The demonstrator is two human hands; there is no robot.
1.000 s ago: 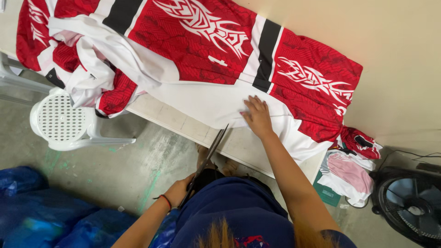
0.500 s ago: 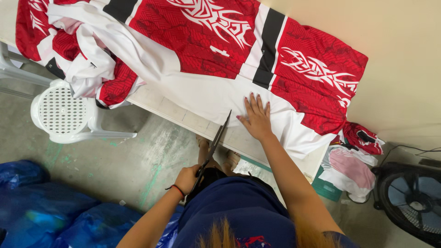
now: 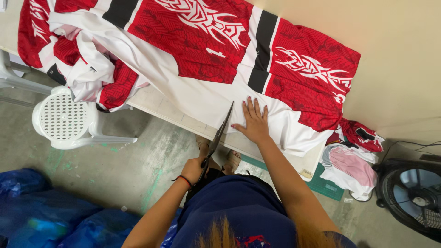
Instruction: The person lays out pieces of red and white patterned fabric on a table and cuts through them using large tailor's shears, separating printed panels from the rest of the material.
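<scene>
While the left hand [image 3: 192, 169] is closed around the handles of a pair of long dark scissors [image 3: 218, 138], the blades point up and away from the person, their tips lying over the white part of the printed fabric [image 3: 197, 50] near the front edge of the bench [image 3: 158, 106]. The right hand [image 3: 252, 123] lies flat and open on that white cloth just beside the blades, fingers spread, gripping nothing. The fabric is red with white tribal patterns and black stripes, spread across the bench, and bunches into a heap at the left end above a white plastic chair [image 3: 64, 121]. More folded cloth [image 3: 351, 165] is piled at the right end of the bench, near a black floor fan [image 3: 413, 197]. Blue plastic bags [image 3: 41, 206] lie on the concrete floor at lower left.
</scene>
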